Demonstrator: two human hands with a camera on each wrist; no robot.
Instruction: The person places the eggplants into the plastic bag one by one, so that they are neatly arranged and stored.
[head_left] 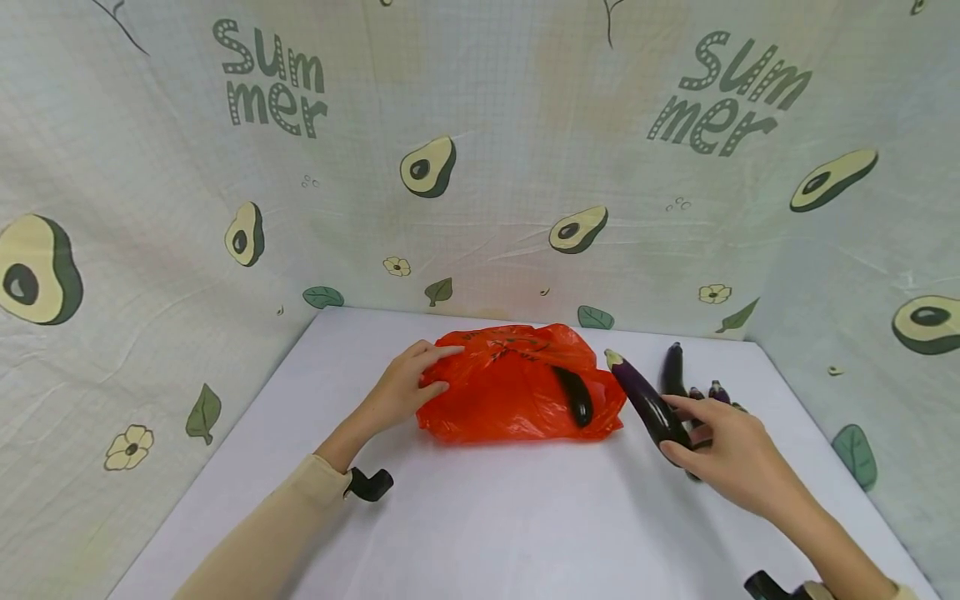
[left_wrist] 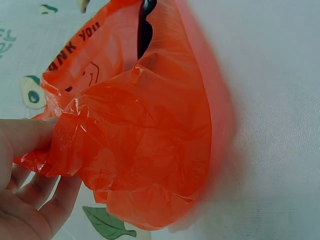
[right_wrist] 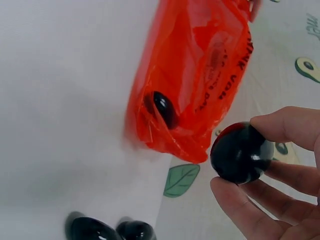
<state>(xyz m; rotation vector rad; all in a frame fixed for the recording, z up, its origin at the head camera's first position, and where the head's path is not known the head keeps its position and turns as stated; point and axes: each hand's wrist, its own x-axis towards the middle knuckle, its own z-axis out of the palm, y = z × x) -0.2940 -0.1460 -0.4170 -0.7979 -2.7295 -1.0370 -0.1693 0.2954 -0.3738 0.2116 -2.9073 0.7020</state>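
"How is the eggplant (head_left: pixel 647 407) held?"
"It is pinched in the right grip (head_left: pixel 731 450), right of the red bag (head_left: pixel 495 408); its long axis is slanted, pale cap (head_left: pixel 613 358) pointed far left."
"And the left grip (head_left: pixel 408 379)?"
"The bag's left end is pinched. Open room is seen on the near bench (head_left: pixel 487 517); the far edge (head_left: pixel 390 315) is seen just behind the bag."
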